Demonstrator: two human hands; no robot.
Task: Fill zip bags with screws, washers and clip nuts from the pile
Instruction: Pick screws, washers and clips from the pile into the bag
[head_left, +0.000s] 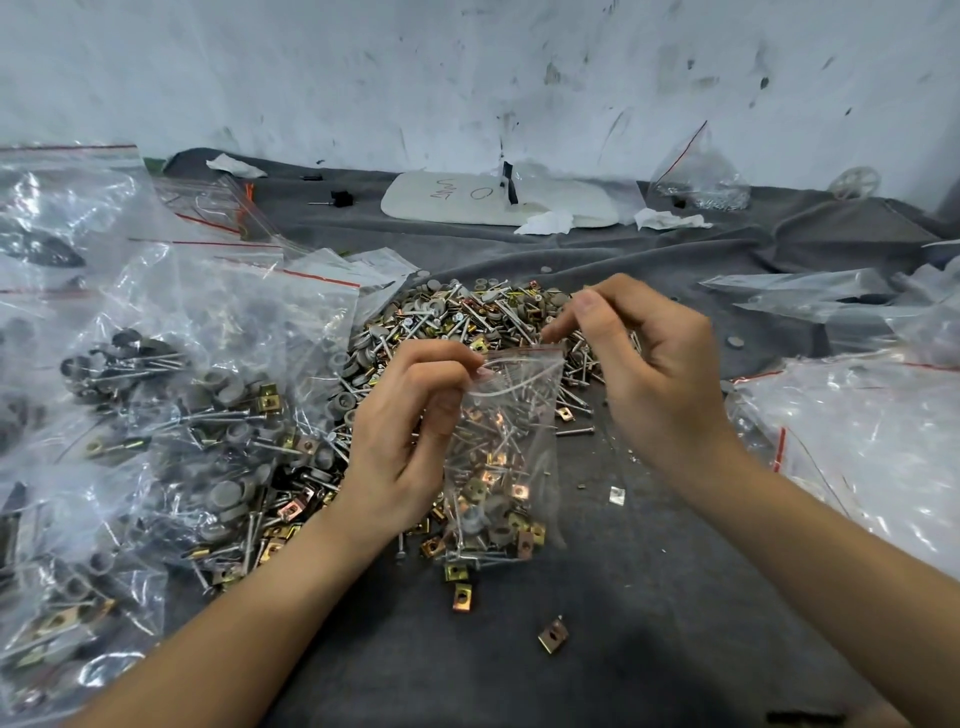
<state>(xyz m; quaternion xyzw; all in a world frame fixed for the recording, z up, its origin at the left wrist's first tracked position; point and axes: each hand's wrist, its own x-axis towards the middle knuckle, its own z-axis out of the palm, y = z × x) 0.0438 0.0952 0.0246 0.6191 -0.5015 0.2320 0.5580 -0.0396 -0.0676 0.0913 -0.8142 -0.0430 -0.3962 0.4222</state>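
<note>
The bag (501, 457) hangs upright, mouth up and long axis vertical, part-filled, over the near edge of the pile (457, 317) on the counter (519, 649). The left hand (410, 431) pinches the mouth's left side. The right hand (644, 374) pinches its right corner. Both are equally near.

I see bare grey cloth (675, 597) near side of mixed metal hardware heap (467, 317): open. Filled clear bags (197, 415) wall heap's left; crumpled clear bags (857, 415) crowd right. Small clear zip bag (498, 457) overhangs near edge.
</note>
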